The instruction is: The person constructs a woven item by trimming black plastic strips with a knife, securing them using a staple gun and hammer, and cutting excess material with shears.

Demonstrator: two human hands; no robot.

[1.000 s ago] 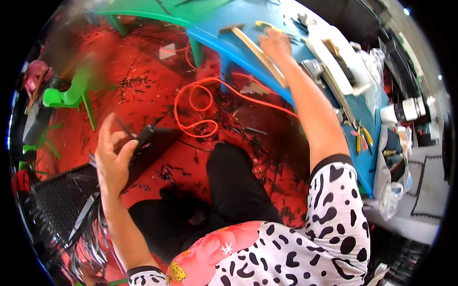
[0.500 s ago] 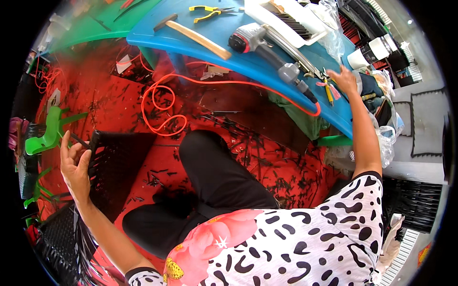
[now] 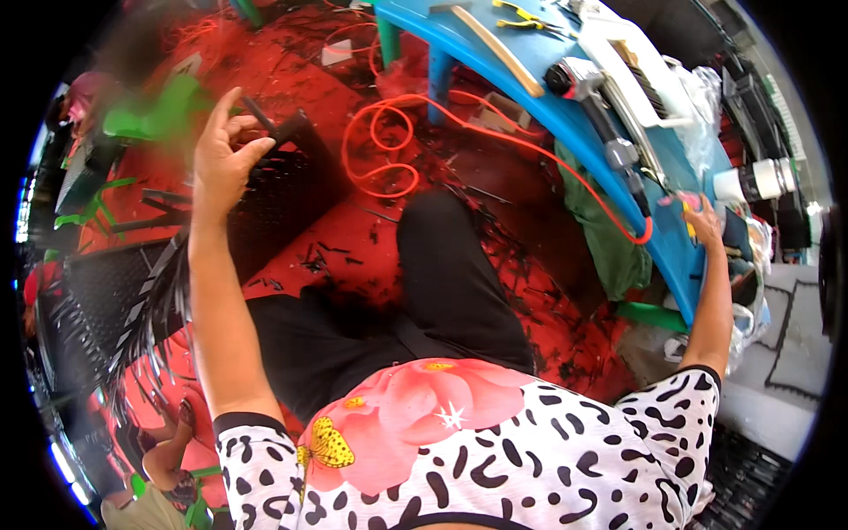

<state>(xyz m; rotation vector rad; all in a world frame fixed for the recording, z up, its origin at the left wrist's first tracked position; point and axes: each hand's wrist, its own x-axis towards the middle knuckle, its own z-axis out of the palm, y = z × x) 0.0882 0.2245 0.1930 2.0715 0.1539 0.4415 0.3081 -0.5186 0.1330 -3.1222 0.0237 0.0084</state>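
My left hand (image 3: 225,159) is raised at the left, its thumb and bent fingers around the top corner of a black woven panel (image 3: 296,181). A dark strip or bar shows between the fingers. My right arm stretches to the blue table (image 3: 548,75). There my right hand (image 3: 704,225) has its fingers curled on a small yellow-handled tool (image 3: 691,221), mostly hidden by the hand, so its kind is unclear. Something pink (image 3: 669,200) lies at the fingertips. A grey and black air tool (image 3: 605,132) lies just left of that hand.
On the table are a hammer (image 3: 496,49), yellow-handled pliers (image 3: 530,18), a white tray (image 3: 629,66) and a white-and-black canister (image 3: 755,180). An orange hose (image 3: 495,129) loops over the red floor, which is littered with black scraps. Another person's limb (image 3: 170,455) shows at lower left.
The view has swung, so the table sits further right. My right hand has drawn slightly nearer me, its fingers now curled on the yellow-handled tool. My left hand stays at the panel's corner.
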